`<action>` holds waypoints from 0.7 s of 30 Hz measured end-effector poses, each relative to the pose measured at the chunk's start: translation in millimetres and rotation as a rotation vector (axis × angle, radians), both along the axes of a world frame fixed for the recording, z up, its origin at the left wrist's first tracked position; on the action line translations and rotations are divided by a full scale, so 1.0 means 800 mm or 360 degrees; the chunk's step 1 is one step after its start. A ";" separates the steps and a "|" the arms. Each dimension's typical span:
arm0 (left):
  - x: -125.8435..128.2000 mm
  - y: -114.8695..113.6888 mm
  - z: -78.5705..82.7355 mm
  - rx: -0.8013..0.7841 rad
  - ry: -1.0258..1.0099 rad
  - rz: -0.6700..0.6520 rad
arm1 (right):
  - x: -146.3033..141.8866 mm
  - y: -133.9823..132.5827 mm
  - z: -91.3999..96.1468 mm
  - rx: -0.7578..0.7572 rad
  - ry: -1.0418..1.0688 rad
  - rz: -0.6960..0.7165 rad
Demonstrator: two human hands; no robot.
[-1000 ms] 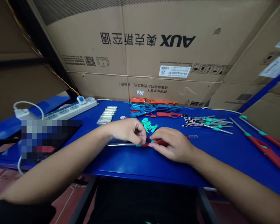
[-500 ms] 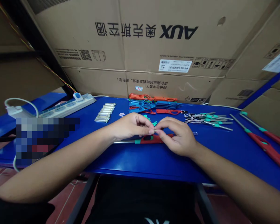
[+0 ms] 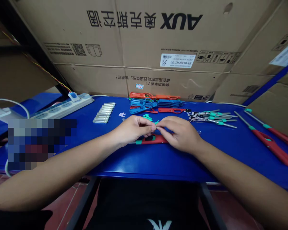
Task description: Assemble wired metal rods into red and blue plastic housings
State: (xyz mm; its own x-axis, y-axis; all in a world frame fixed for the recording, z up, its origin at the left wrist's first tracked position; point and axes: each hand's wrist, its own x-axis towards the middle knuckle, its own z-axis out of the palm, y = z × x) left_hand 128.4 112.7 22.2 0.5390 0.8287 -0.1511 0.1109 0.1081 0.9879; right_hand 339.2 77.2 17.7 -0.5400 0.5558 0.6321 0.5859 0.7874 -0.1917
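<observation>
My left hand [image 3: 132, 128] and my right hand [image 3: 180, 132] meet fingertip to fingertip above a red lighter body [image 3: 150, 139] with a green collar that lies on the blue table [image 3: 144, 159]. Both hands are closed in a pinch on a very small part that I cannot make out. A little pile of small green plastic parts [image 3: 147, 117] lies just behind my fingers.
Behind are a stack of red and blue lighter shells [image 3: 155, 102], a row of clear tubes [image 3: 104, 112] and a white power strip [image 3: 62, 108]. Metal rods with green collars and wires [image 3: 212, 117] and finished red lighters [image 3: 270, 143] lie to the right. Cardboard boxes [image 3: 144, 48] wall the back.
Both hands lifted off the red lighter body, which now lies on the table, and came together in a pinch just above it. The camera view tilted down slightly.
</observation>
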 end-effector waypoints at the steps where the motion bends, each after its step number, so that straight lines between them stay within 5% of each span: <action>1: 0.000 0.001 0.000 0.0025 0.0027 -0.0005 | 0.001 0.002 -0.001 -0.0032 0.0001 0.0003; 13: -0.001 0.002 0.000 0.0195 0.0099 -0.0106 | -0.005 0.000 0.002 -0.0160 0.0414 0.0083; 15: -0.001 -0.001 -0.001 0.0469 0.0252 -0.0130 | 0.002 0.003 0.006 -0.0138 0.0381 0.0055; 19: 0.001 -0.008 -0.006 0.1409 0.0631 -0.0325 | 0.035 0.013 0.015 -0.0222 -0.0016 0.0079; 21: 0.002 -0.009 -0.009 0.1591 0.0838 -0.0505 | 0.054 0.020 0.017 -0.0363 -0.0251 0.0181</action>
